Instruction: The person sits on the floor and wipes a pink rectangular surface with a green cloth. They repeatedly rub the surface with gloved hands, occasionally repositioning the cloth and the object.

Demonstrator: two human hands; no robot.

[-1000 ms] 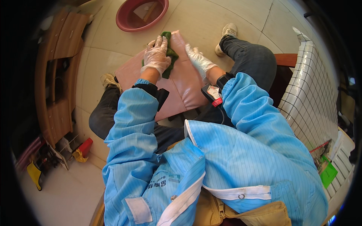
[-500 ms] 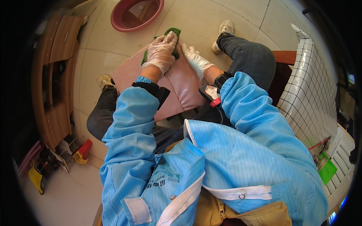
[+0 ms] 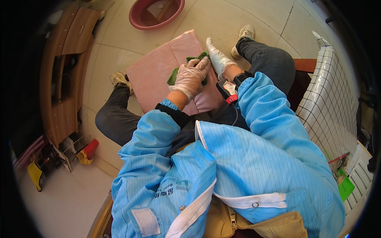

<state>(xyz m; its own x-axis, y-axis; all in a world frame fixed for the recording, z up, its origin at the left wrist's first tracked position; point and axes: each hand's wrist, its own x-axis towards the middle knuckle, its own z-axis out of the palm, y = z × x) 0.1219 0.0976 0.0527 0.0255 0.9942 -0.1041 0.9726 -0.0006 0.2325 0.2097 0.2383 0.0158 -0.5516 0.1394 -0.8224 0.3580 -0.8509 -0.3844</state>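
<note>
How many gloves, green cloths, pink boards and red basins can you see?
Gloved hands: 2, left hand and right hand
Green cloth: 1
Pink board: 1
Red basin: 1
Total: 5

The board [image 3: 158,75] lies across the person's knees at the centre of the view. On it, toward two o'clock, sits the scouring pad [image 3: 174,75], with the left hand [image 3: 189,77] on top of it. The right hand [image 3: 218,59] rests at the board's three o'clock edge, just beside the left. A basin [image 3: 137,18] stands on the floor at twelve o'clock, beyond the board. A wooden cabinet [image 3: 65,79] stands at nine o'clock, and a wire grid panel [image 3: 329,107] at three o'clock.
</note>
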